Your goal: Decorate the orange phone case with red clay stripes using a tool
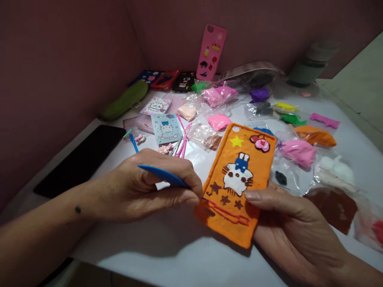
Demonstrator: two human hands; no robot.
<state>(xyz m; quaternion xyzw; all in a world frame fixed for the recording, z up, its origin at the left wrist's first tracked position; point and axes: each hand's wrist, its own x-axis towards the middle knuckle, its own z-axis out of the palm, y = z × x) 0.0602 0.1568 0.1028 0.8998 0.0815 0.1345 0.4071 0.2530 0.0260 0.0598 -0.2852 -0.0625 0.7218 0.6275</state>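
Note:
My right hand (287, 215) grips an orange clay-covered phone case (223, 157) by its right edge, the thumb lying on its front. On the case are a white cat figure in blue, seen upside down, a yellow star, a pink and red piece, brown stars and red strips in an outline. Pinched in my left hand (158, 187) is a blue plastic modelling tool (163, 175). Its tip is at the left edge of the case, beside the red outline. My left fingertips partly hide that edge.
Bags of coloured clay (299, 152) cover the table's right side. A black phone (80, 159) lies at left, near a green pouch (125, 101). A sticker card (166, 128) and pink scissors (184, 139) lie behind my left hand. A pink decorated case (211, 52) leans on the wall.

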